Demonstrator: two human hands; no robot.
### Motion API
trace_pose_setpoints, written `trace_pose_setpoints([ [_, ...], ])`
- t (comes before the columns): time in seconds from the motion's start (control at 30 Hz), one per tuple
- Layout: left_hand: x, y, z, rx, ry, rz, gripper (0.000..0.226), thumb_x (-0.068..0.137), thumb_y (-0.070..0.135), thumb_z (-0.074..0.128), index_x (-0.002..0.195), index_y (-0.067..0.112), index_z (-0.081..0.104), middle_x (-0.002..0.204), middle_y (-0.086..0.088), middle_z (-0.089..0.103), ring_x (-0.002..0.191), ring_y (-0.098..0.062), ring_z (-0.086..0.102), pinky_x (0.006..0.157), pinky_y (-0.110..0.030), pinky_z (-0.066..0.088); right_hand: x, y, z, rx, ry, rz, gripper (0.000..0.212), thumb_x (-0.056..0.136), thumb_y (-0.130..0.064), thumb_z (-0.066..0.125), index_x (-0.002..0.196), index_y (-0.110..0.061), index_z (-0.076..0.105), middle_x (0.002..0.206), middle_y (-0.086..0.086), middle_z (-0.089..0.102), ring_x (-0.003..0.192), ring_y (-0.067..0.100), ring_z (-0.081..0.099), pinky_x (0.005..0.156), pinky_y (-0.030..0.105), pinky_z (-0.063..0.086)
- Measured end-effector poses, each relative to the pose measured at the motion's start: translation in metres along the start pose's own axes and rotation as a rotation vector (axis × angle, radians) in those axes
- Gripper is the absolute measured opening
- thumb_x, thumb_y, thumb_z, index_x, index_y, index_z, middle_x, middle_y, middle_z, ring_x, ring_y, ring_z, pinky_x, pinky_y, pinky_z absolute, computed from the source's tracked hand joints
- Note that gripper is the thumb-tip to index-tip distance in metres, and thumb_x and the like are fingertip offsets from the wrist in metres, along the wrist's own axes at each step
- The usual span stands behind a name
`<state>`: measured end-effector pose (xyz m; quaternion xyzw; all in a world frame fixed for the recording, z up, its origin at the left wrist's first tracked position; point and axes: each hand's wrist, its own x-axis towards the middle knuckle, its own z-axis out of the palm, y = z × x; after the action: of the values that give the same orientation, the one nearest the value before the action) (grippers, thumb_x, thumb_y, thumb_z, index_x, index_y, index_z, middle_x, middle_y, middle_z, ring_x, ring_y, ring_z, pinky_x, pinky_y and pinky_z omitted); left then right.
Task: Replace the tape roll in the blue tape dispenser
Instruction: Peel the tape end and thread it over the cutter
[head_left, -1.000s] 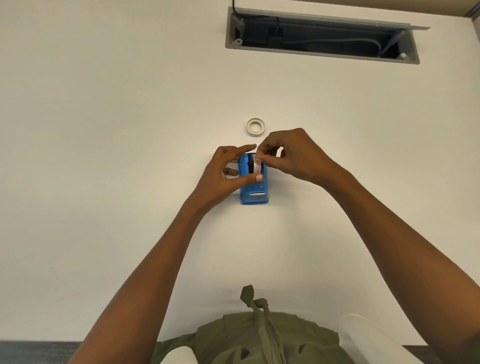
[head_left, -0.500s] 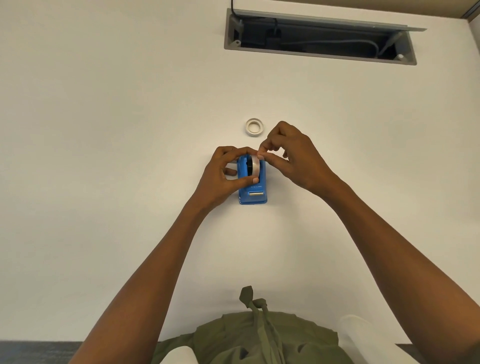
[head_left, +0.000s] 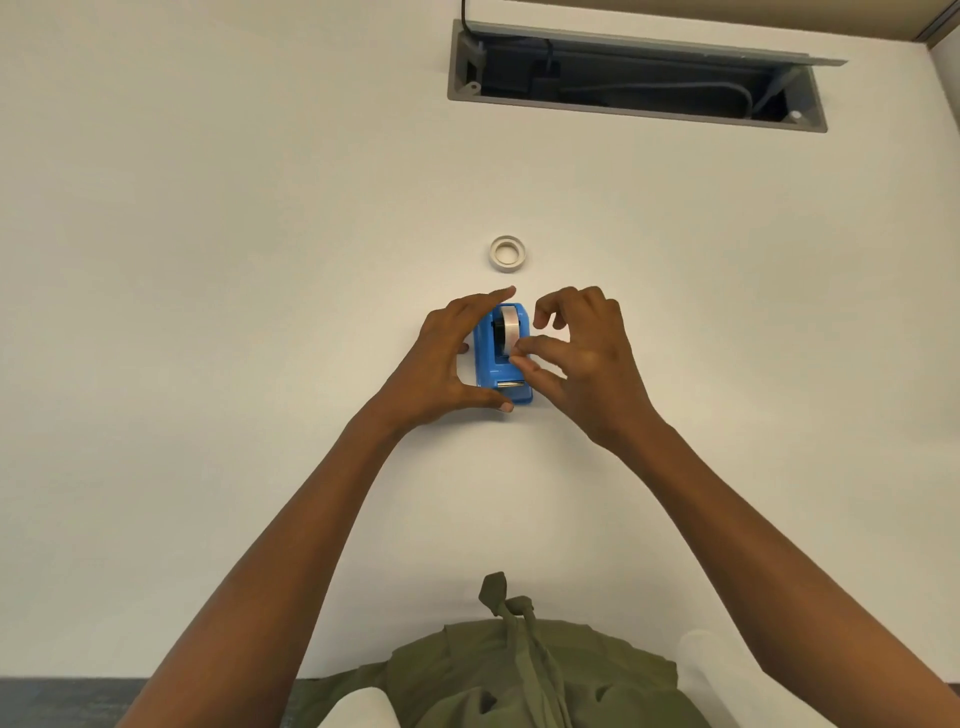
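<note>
A: Head view, and in the middle of the frame sits the blue tape dispenser (head_left: 502, 358), a smooth, glossy plastic block with rounded corners, flat on a matte white table (head_left: 208, 312).

B: There's a tape roll (head_left: 510, 325) seated in it, a pale shiny band standing on edge in the upper half of the dispenser, with a dark hub showing at its left.

A: Look at the left hand (head_left: 441, 364). It's spread wide in a C around the dispenser's left side, forefinger reaching over the top end, thumb pressed at the lower end near the metal cutter. It steadies the dispenser rather than closing on it.

B: And the right hand (head_left: 582, 358) comes in from the right. Thumb and forefinger are pinched together just at the dispenser's right edge, below the roll. Whether they have the tape's loose end I can't tell. The other fingers curl loosely above.

A: Just above the hands, apart from them, a second ring (head_left: 507, 253) lies flat, thin-walled and whitish.

B: Upper right of the frame, a grey rectangular cable hatch (head_left: 634, 78) is open in the table, with cords inside.
</note>
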<state>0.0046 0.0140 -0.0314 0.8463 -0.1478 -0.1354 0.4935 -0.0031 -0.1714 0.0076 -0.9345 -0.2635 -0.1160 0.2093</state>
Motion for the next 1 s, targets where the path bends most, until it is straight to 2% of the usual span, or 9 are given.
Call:
trace_pose_setpoints([
  [0.1,-0.001,0.000,0.000,-0.003,0.012,0.034,0.091,0.058,0.035,0.085,0.132,0.043,0.033,0.138,0.015,0.036,0.126,-0.011,0.034,0.095,-0.027,0.041,-0.002,0.000,0.003,-0.029,0.036,0.006,0.007,0.080,-0.017,0.072,0.079,-0.010,0.072,0.093,0.013,0.063,0.079,0.030,0.054,0.071,0.035,0.032],
  [0.3,0.000,-0.001,0.000,0.014,0.017,0.047,0.087,0.060,0.037,0.084,0.126,0.052,0.030,0.134,0.022,0.033,0.124,-0.008,0.033,0.097,-0.030,0.040,-0.007,-0.002,0.007,-0.060,0.106,-0.010,0.009,0.081,-0.017,0.071,0.082,-0.008,0.073,0.088,0.013,0.064,0.087,0.020,0.041,0.072,0.034,0.027],
  [0.47,-0.002,0.000,0.001,0.016,0.030,0.046,0.087,0.062,0.035,0.083,0.132,0.044,0.031,0.137,0.016,0.034,0.126,-0.009,0.033,0.101,-0.034,0.040,-0.012,-0.005,0.011,-0.109,0.168,-0.014,0.010,0.081,-0.015,0.070,0.080,-0.006,0.072,0.084,0.013,0.065,0.088,0.020,0.041,0.072,0.034,0.027],
  [0.57,-0.002,0.000,0.002,0.020,0.035,0.029,0.094,0.063,0.037,0.082,0.138,0.041,0.027,0.141,0.009,0.037,0.124,-0.012,0.035,0.097,-0.031,0.042,-0.013,-0.007,0.012,-0.130,0.195,-0.034,0.012,0.082,-0.016,0.068,0.078,-0.006,0.072,0.082,0.012,0.065,0.087,0.021,0.041,0.072,0.035,0.028],
  [0.67,-0.002,-0.001,0.002,0.037,0.024,0.030,0.090,0.064,0.037,0.082,0.137,0.041,0.029,0.143,0.006,0.035,0.125,-0.014,0.035,0.100,-0.034,0.041,-0.013,-0.007,0.013,-0.145,0.212,-0.053,0.014,0.083,-0.017,0.066,0.077,-0.006,0.072,0.081,0.012,0.065,0.087,0.021,0.042,0.072,0.034,0.028],
  [0.83,-0.002,-0.005,0.003,0.006,0.030,0.013,0.100,0.063,0.038,0.082,0.140,0.045,0.020,0.136,0.017,0.035,0.122,-0.010,0.036,0.091,-0.018,0.039,-0.017,-0.009,0.016,-0.176,0.244,-0.066,0.013,0.083,-0.017,0.067,0.075,-0.007,0.071,0.080,0.010,0.066,0.090,0.020,0.043,0.074,0.036,0.027],
  [1.0,-0.001,-0.006,0.004,-0.001,0.036,0.008,0.099,0.064,0.041,0.080,0.141,0.044,0.017,0.134,0.020,0.033,0.121,-0.008,0.035,0.087,-0.012,0.037,-0.025,-0.013,0.019,-0.225,0.273,-0.071,0.014,0.084,-0.019,0.066,0.073,-0.011,0.069,0.080,0.007,0.066,0.092,0.020,0.044,0.074,0.037,0.026],
])
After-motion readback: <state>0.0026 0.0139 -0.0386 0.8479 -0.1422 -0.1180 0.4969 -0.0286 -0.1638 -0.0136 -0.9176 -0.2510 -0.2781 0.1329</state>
